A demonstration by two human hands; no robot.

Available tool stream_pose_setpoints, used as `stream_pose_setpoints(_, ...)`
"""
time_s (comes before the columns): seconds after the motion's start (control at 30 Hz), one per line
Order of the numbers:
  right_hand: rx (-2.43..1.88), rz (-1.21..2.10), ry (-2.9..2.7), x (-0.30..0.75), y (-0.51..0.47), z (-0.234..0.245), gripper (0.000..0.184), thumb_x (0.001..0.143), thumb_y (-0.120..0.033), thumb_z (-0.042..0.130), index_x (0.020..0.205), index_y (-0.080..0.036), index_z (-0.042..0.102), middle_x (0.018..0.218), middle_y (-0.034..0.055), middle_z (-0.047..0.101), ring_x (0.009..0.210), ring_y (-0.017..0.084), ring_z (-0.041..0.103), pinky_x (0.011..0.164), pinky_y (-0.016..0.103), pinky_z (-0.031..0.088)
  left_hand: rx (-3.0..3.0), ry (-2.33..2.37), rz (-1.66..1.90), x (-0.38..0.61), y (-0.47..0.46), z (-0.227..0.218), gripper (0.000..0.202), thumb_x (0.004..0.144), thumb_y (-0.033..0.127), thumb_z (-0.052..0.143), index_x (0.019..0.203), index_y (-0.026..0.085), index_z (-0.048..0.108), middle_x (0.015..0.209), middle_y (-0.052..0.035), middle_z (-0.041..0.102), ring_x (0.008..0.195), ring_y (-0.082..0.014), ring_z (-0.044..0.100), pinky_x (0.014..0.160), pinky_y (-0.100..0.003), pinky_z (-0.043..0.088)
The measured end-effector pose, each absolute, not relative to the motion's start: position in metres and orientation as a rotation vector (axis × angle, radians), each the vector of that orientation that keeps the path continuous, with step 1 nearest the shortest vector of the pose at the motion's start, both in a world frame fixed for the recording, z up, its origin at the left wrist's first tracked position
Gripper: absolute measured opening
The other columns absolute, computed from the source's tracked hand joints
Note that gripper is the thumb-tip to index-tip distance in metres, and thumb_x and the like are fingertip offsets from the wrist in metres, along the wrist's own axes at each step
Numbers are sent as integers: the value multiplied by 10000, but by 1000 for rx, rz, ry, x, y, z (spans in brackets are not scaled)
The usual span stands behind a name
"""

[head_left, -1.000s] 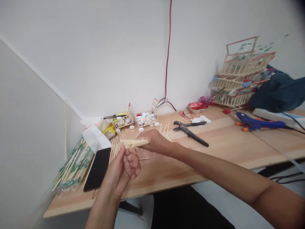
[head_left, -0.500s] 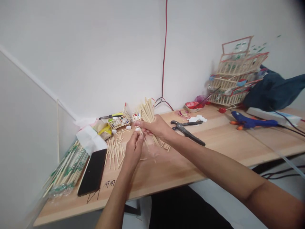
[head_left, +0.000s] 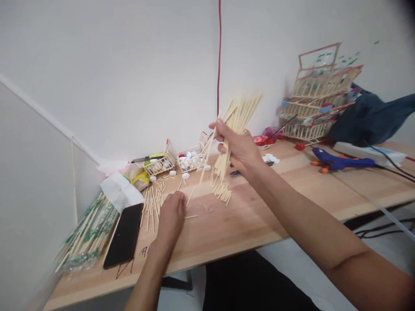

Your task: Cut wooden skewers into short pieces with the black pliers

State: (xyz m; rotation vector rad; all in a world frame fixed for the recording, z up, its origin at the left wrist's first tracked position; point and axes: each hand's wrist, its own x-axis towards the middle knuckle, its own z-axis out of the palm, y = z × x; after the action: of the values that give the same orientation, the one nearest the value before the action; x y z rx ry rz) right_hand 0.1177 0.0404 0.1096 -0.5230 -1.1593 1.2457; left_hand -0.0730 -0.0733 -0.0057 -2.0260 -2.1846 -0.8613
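Observation:
My right hand [head_left: 238, 144] is raised above the table, closed around a thick bundle of thin wooden sticks [head_left: 243, 114] that fan out at the top. One stick [head_left: 207, 157] slants down apart from the bundle, by its thumb side. Low over the tabletop, my left hand [head_left: 171, 211] has its fingers bent and pressed together; whether anything is in them is hidden. Loose sticks [head_left: 190, 196] lie beside its fingertips. A pile of longer sticks [head_left: 151, 207] is to its left, and a cluster of short cut pieces [head_left: 222, 193] lies below the bundle.
Small stick-built carts [head_left: 191, 160] with white wheels stand by the wall. At left are a phone [head_left: 123, 235] and bagged sticks [head_left: 90, 229]. To the right are a blue glue gun [head_left: 340, 160], a power strip [head_left: 369, 153], a red-stained bowl [head_left: 261, 140] and stacked stick baskets [head_left: 319, 99].
My right hand has lifted the stick bundle up and to the right, away from my left hand. My left hand has dropped lower and to the left. The carts and short pieces show more.

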Motion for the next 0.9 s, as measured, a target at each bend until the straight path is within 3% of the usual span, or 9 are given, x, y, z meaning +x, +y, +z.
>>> stream_pose_setpoints(0.17, -525, 1344, -1261, 137, 28, 102, 359, 696, -498, 734, 756, -151, 661, 679, 9, 597, 493, 62, 458, 400, 202, 343, -1876, -2121, -983, -107, -92, 4, 233, 863, 288, 452, 977, 184, 627, 1042, -96, 628, 1024, -232, 548, 908, -352, 401)
stream_pose_setpoints(0.27, -560, 1453, -1313, 132, 25, 86, 375, 686, -511, 732, 730, -148, 646, 692, 22, 635, 527, 82, 507, 451, 215, 400, -1803, -2379, -588, -109, -105, 8, 208, 851, 330, 484, 906, 180, 618, 939, -98, 624, 915, -250, 564, 798, -351, 422)
stream_pose_setpoints(0.37, -594, 1606, -1269, 120, 28, 70, 351, 706, -487, 729, 749, -152, 636, 695, 28, 654, 601, 108, 568, 525, 220, 454, -1714, -2536, -208, -103, -114, 5, 200, 875, 257, 419, 807, 180, 590, 864, -114, 619, 843, -257, 563, 693, -334, 395)
stream_pose_setpoints(0.47, -585, 1820, -1176, 104, 29, 55, 300, 750, -424, 720, 743, -153, 591, 631, -1, 602, 587, 100, 568, 608, 245, 509, -1659, -2539, -154, -100, -116, 3, 220, 879, 181, 358, 806, 172, 566, 845, -132, 616, 837, -260, 562, 670, -329, 369)
stream_pose_setpoints(0.57, -570, 2030, -1074, 90, 26, 43, 291, 764, -377, 724, 741, -162, 529, 538, -70, 469, 487, 63, 474, 591, 251, 518, -1585, -2591, -384, -101, -116, 5, 171, 883, 208, 356, 824, 190, 516, 788, -101, 608, 752, -240, 563, 630, -315, 353)
stream_pose_setpoints(0.67, -579, 2098, -1025, 76, 21, 37, 301, 750, -375, 734, 776, -150, 535, 506, -95, 394, 433, 37, 365, 430, 161, 371, -1642, -2570, -889, -98, -117, 8, 123, 885, 256, 377, 802, 221, 460, 750, -36, 607, 705, -197, 566, 652, -293, 375)
stream_pose_setpoints(0.77, -558, 2074, -1037, 62, 18, 36, 339, 676, -363, 786, 774, -134, 555, 513, -92, 389, 447, 32, 332, 397, 149, 263, -1733, -2452, -1247, -84, -117, 6, 153, 892, 280, 366, 763, 235, 434, 714, 4, 594, 690, -173, 564, 682, -281, 393)
stream_pose_setpoints(0.9, -515, 1942, -1188, 53, 18, 36, 383, 582, -384, 831, 741, -117, 608, 605, -30, 497, 513, 49, 369, 410, 169, 250, -1885, -2423, -1352, -61, -115, 2, 168, 904, 310, 374, 785, 233, 464, 680, 21, 590, 646, -165, 559, 646, -276, 390)
